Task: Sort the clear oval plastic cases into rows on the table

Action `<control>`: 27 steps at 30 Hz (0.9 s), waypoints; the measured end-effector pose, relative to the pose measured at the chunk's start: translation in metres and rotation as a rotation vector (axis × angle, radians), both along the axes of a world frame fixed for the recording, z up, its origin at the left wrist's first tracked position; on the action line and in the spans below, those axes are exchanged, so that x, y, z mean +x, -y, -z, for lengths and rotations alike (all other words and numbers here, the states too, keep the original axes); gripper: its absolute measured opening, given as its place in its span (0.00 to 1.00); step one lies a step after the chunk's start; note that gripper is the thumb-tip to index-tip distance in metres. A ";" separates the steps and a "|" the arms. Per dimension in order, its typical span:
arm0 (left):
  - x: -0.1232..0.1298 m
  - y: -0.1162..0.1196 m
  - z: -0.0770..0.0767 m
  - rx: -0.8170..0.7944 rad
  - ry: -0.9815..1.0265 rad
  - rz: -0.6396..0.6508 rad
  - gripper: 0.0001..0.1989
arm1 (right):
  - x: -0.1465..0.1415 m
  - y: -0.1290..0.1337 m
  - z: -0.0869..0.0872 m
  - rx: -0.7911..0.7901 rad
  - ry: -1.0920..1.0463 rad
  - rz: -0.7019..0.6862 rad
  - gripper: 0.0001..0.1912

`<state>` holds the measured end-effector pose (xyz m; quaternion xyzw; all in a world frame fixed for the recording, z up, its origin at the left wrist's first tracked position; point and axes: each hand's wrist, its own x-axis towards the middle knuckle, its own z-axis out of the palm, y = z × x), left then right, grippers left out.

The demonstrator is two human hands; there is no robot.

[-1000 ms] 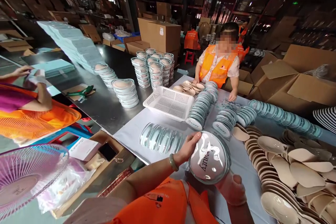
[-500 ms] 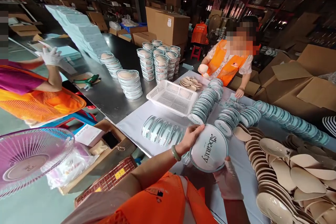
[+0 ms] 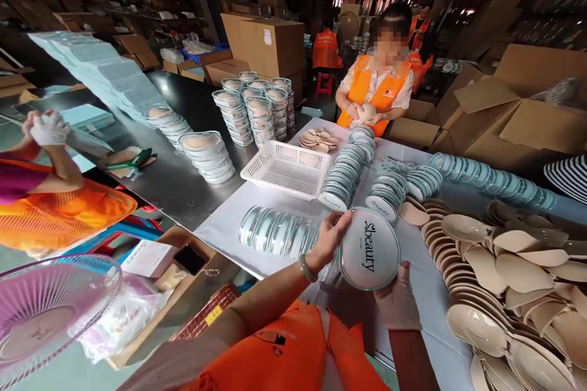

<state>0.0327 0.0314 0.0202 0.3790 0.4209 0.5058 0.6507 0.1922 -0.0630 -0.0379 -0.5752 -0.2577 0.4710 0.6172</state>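
Observation:
Between my two hands is a round clear pouch (image 3: 369, 248) with a pale card face printed "Sbeauty", tilted toward me. My left hand (image 3: 331, 236), a bangle on its wrist, pinches the pouch's upper left edge. My right hand (image 3: 400, 302), in a partly fingered white glove, grips it at the lower right, its thumb upright by the rim. Left of them a row of similar pouches (image 3: 277, 232) lies on the white table cover. Beyond, more rows (image 3: 346, 174) of printed pouches stand on edge. Beige bra cups (image 3: 523, 272) are heaped at the right.
A white perforated basket (image 3: 287, 169) sits ahead, beside stacked filled pouches (image 3: 259, 113) and a small pile of cups (image 3: 318, 139). Across the table a co-worker (image 3: 376, 88) handles a beige cup. Another person's gloved hand (image 3: 49, 128) is at the left, above a purple fan (image 3: 55, 311).
The camera view has shifted slightly. Both my hands still hold the pouch, turned a little. The co-worker opposite has brought both hands together around a cup.

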 end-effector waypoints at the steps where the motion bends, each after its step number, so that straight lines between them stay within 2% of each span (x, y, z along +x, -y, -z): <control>1: 0.004 0.001 0.003 -0.010 0.005 0.012 0.30 | 0.005 0.000 0.001 -0.008 -0.042 0.057 0.28; 3: 0.012 0.006 0.008 -0.028 0.010 0.046 0.31 | 0.013 0.005 -0.003 -0.012 -0.123 0.081 0.26; 7: 0.032 0.017 0.018 -0.021 0.019 0.080 0.31 | 0.021 0.024 -0.022 -0.021 -0.134 -0.179 0.23; 8: 0.037 0.019 0.020 -0.014 0.030 0.078 0.32 | 0.025 0.026 -0.026 -0.029 -0.108 -0.197 0.23; 9: 0.043 0.021 0.022 -0.007 0.041 0.076 0.34 | 0.030 0.027 -0.028 -0.025 -0.055 -0.164 0.24; 11: 0.051 0.023 0.025 -0.006 0.053 0.110 0.38 | 0.046 0.025 -0.030 0.016 0.138 0.054 0.27; 13: 0.055 0.022 0.027 -0.017 0.067 0.253 0.40 | 0.066 0.022 -0.031 0.044 0.355 0.274 0.29; 14: 0.056 0.021 0.028 -0.027 0.084 0.357 0.41 | 0.077 0.022 -0.033 0.040 0.427 0.299 0.30; 15: 0.056 0.019 0.030 -0.044 0.112 0.462 0.41 | 0.087 0.022 -0.035 0.028 0.471 0.259 0.31; 16: 0.056 0.018 0.032 -0.074 0.151 0.554 0.41 | 0.097 0.023 -0.038 0.008 0.498 0.158 0.30; 18: 0.060 0.015 0.040 -0.178 0.250 0.643 0.40 | 0.114 0.025 -0.043 -0.035 0.557 -0.081 0.28; 19: 0.064 0.015 0.044 -0.240 0.295 0.639 0.38 | 0.122 0.026 -0.045 -0.056 0.603 -0.150 0.27; 20: 0.069 0.015 0.050 -0.295 0.332 0.622 0.36 | 0.129 0.026 -0.045 -0.072 0.655 -0.158 0.26; 23: 0.089 0.018 0.064 -0.383 0.423 0.561 0.27 | 0.148 0.021 -0.043 -0.042 0.790 0.056 0.27; 25: 0.100 0.016 0.070 -0.370 0.486 0.549 0.23 | 0.157 0.014 -0.043 0.059 0.911 0.160 0.25; 27: 0.106 0.011 0.072 -0.320 0.543 0.544 0.22 | 0.160 0.008 -0.044 0.220 1.095 0.110 0.22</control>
